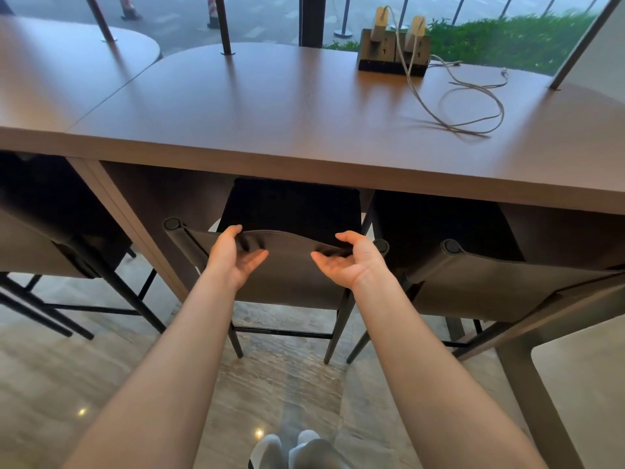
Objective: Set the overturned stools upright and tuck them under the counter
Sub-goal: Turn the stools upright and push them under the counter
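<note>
Both hands at the middle stool, upright and part-way under the counter.

The left hand and right hand sit palms-up, fingers curled loosely at the backrest's top edge — whether they actually pinch it, I cannot tell. The placing suits a push inward. 3 stools show: this 1, 1 to the left and 1 to the right — all upright. On the far counter, 1 socket block with 2 plugs.
</note>
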The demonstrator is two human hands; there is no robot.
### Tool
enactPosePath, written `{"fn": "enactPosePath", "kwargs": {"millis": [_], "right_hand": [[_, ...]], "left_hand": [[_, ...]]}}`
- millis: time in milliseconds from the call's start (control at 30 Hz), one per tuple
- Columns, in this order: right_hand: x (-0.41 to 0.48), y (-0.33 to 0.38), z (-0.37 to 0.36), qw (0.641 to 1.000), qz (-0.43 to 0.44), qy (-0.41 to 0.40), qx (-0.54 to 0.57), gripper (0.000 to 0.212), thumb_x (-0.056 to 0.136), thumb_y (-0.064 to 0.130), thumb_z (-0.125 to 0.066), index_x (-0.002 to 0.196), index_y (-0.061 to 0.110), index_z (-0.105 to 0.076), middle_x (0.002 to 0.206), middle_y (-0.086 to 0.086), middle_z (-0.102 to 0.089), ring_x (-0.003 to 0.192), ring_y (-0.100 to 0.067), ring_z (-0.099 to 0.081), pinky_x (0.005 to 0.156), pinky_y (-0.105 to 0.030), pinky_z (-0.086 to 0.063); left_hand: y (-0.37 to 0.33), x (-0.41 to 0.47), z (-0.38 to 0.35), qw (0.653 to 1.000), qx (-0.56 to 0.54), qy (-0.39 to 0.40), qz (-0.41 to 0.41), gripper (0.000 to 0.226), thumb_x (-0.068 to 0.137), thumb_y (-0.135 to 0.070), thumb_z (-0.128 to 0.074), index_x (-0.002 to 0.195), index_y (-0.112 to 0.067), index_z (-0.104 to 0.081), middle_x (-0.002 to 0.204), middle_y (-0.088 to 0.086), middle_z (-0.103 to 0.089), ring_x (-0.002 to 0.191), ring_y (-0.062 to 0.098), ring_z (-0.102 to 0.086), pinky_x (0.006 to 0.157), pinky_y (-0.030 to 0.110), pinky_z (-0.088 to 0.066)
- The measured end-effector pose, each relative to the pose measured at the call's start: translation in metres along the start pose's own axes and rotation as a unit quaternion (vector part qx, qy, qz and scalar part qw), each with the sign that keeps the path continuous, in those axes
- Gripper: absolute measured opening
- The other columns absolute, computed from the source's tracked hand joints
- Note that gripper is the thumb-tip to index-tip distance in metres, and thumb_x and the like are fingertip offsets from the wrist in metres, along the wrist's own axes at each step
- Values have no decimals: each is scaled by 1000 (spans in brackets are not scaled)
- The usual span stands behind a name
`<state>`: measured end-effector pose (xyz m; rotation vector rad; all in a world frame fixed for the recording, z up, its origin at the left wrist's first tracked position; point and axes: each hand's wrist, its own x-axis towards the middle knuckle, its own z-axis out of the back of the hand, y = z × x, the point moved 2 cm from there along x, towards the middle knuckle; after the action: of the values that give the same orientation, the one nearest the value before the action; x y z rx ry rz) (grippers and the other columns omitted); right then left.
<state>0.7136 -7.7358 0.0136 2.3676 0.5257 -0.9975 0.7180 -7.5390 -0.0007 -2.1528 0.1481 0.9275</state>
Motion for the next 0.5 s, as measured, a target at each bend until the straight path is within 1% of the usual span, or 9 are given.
{"fn": "enactPosePath", "kwargs": {"millis": [100, 167, 233, 300, 367, 500], "right_hand": [[-3, -6, -1, 998, -17, 7, -65, 40, 91, 8, -57, 127, 2, -41, 138, -26, -48, 125, -40, -51, 97, -51, -44], [-6, -12, -2, 995, -26, 17, -98, 43, 92, 12, -55, 132, 3, -39, 139, -26, -47, 125, -38, -51, 97, -51, -44], [-8, -20, -1, 990, -37, 25, -133, 50, 93, 16, -53, 138, 2, -38, 139, -24, -48, 124, -37, -52, 98, -51, -43], [-8, -29, -1, 985, -45, 26, -163, 51, 93, 20, -52, 140, 2, -39, 137, -22, -51, 121, -36, -54, 99, -52, -43], [-10, -42, -4, 980, -55, 31, -186, 48, 94, 23, -51, 138, 3, -44, 135, -21, -54, 118, -35, -56, 101, -52, -43], [-19, -77, -13, 970, -75, 63, -222, 45, 96, 26, -46, 136, 6, -49, 136, -20, -54, 120, -34, -55, 102, -52, -42]], "left_hand": [[3, -7, 5, 1000, -4, 4, -26, 29, 97, -22, -54, 124, -16, -47, 132, 17, -45, 108, 37, -56, 89, 44, -53], [4, -12, 9, 999, -7, 5, -40, 38, 96, -23, -54, 131, -10, -46, 130, 19, -48, 111, 37, -56, 87, 43, -53], [6, -19, 18, 999, -14, 4, -47, 42, 96, -24, -54, 132, -4, -44, 129, 22, -48, 114, 38, -55, 86, 42, -53], [8, -25, 29, 999, -17, 6, -50, 41, 96, -25, -53, 130, -3, -44, 128, 22, -49, 115, 37, -55, 85, 41, -53], [8, -33, 45, 998, -23, 1, -50, 41, 97, -26, -51, 130, -3, -45, 129, 21, -51, 116, 36, -55, 87, 41, -52], [3, -50, 86, 997, -40, -28, -63, 47, 98, -28, -49, 137, -3, -44, 133, 20, -51, 121, 35, -53, 97, 42, -49]]}}
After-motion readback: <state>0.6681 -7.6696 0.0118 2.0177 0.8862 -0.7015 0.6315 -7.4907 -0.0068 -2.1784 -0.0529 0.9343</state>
